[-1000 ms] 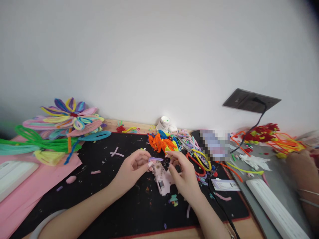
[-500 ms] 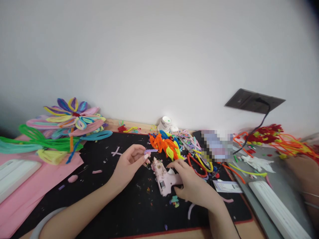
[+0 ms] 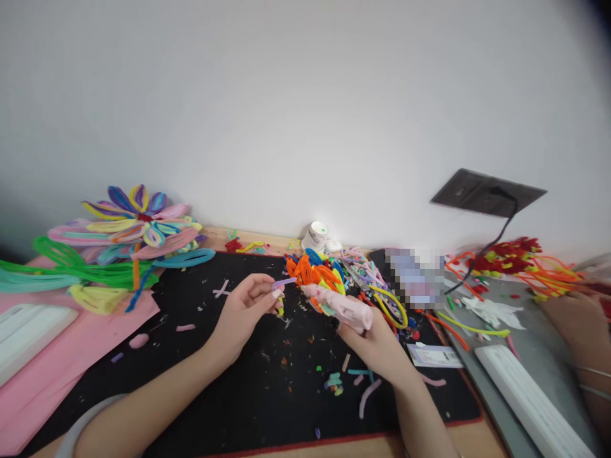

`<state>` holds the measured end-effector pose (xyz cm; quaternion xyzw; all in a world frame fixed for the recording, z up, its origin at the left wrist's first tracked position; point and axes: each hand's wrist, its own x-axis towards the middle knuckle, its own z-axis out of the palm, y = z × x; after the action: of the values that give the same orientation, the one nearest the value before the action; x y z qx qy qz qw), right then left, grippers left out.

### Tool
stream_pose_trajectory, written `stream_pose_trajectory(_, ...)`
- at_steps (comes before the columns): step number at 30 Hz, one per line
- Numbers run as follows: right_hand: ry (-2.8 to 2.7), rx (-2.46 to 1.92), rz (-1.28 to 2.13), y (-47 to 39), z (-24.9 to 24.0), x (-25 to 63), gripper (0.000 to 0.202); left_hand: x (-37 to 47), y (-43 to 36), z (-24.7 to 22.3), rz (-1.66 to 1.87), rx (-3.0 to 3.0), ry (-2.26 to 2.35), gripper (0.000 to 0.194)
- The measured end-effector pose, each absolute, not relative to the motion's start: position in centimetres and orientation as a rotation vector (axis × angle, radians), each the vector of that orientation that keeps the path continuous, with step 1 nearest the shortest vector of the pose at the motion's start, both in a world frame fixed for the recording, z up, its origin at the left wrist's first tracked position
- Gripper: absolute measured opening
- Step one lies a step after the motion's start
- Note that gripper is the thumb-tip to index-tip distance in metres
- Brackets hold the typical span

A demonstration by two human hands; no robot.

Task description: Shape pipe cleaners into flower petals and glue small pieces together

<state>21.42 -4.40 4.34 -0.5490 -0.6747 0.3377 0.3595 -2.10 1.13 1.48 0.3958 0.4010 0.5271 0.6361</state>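
Observation:
My left hand (image 3: pixel 252 305) pinches a short purple piece of pipe cleaner (image 3: pixel 285 282) above the black mat (image 3: pixel 229 388). In my right hand (image 3: pixel 375 337) is a pink hot glue gun (image 3: pixel 341 305), its nozzle pointing left toward the purple piece, with a gap between them. Behind the gun lies a bundle of orange, blue and yellow pipe cleaners (image 3: pixel 310 272). A small clump of teal and yellow scraps (image 3: pixel 334 383) rests on the mat below the gun. Some fingers of my right hand are hidden behind the gun.
At the left, pipe cleaner flowers (image 3: pixel 143 222) lie over pink paper (image 3: pixel 95 346) beside a white box (image 3: pixel 33 337). A white cup (image 3: pixel 315 235) stands by the wall. On the right are a white power strip (image 3: pixel 529 401), a wall socket plate (image 3: pixel 477 193) and another person's hand (image 3: pixel 580 324).
My right hand has lifted the glue gun off the mat and turned it so the nozzle points left. My left hand has shifted slightly, still pinching the purple piece.

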Motion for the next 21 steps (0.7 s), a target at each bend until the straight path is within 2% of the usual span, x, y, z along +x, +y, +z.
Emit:
stream_pose_trajectory(5, -1.609, -1.308, 1.045, -4.3, 4.4, 20.3, 0.026, -2.0, 0.9, 1.7, 1.178, 0.953, 0.908, 0.037)
stream_pose_trajectory(15, -1.479, -1.297, 1.118, -4.2, 4.1, 19.1, 0.006, -1.8, 0.8, 1.7, 1.155, 0.969, 0.885, 0.037)
stream_pose_trajectory(21, -1.48, -1.292, 1.139, -4.1, 4.1, 19.0, 0.007, -1.9, 0.7, 1.7, 1.148, 0.978, 0.887, 0.037)
